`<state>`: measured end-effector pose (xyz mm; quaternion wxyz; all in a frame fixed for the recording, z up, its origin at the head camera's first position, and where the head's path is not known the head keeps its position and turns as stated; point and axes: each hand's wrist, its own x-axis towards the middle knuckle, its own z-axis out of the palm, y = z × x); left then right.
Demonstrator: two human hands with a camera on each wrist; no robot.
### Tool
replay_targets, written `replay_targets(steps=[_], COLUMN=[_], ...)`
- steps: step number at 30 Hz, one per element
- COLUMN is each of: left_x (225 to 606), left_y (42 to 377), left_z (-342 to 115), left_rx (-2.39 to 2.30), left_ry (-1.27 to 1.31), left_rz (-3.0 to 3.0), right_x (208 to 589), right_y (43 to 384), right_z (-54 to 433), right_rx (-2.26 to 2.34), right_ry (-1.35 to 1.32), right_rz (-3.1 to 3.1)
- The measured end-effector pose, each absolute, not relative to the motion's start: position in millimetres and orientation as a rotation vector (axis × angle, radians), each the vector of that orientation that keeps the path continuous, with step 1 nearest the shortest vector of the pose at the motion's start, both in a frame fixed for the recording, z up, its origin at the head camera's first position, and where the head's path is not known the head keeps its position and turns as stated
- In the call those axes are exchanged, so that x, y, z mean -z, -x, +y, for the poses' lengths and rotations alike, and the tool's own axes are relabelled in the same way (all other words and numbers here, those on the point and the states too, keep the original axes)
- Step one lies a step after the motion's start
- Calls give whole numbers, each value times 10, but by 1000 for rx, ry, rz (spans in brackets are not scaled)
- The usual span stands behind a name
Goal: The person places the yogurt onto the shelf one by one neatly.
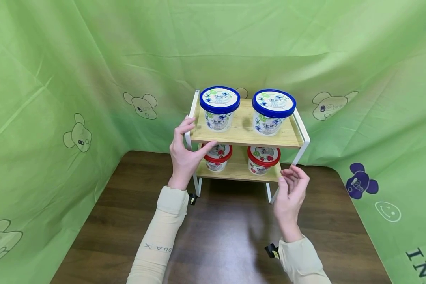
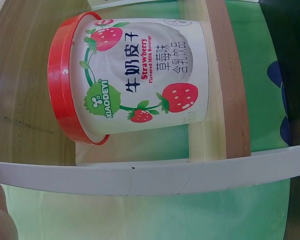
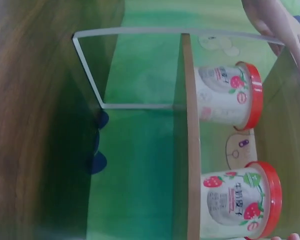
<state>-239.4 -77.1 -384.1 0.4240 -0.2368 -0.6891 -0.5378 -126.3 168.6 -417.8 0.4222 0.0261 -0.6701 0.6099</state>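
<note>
A two-tier wooden shelf rack (image 1: 241, 136) with white metal side frames stands on a dark wooden table. On its top board are two white tubs with blue lids, a left tub (image 1: 219, 121) and a right tub (image 1: 267, 125). The lower board holds two strawberry milk tubs with red lids, the left one (image 2: 155, 75) and the right one (image 3: 235, 200). My left hand (image 1: 185, 156) spreads round the rack's upper left corner, thumb along the top board's front edge. My right hand (image 1: 292, 193) is beside the lower right front, fingers loosely bent, holding nothing.
Green cloth (image 1: 213, 39) with cartoon bear heads hangs behind and on both sides. The brown table top (image 1: 220, 236) extends in front of the rack. White legs (image 1: 268, 193) raise the lower board above the table.
</note>
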Motion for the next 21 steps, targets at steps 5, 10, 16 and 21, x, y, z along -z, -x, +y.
replay_targets(steps=[5, 10, 16, 21], left_x=[3866, 3873, 3878, 3865], left_y=[2416, 2409, 2388, 2385], left_z=[-788, -814, -827, -820], left_rx=[1347, 1342, 1345, 1343], left_ry=[609, 603, 601, 614], left_rz=[-1714, -1712, -1710, -1715], right_x=[4166, 4159, 4156, 4120], right_y=[1277, 1288, 1341, 1376], right_z=[1752, 1812, 1913, 1988], right_rx=[-1538, -1534, -1476, -1467], right_ry=[-52, -40, -22, -2], right_rz=[-1605, -1557, -1563, -1611])
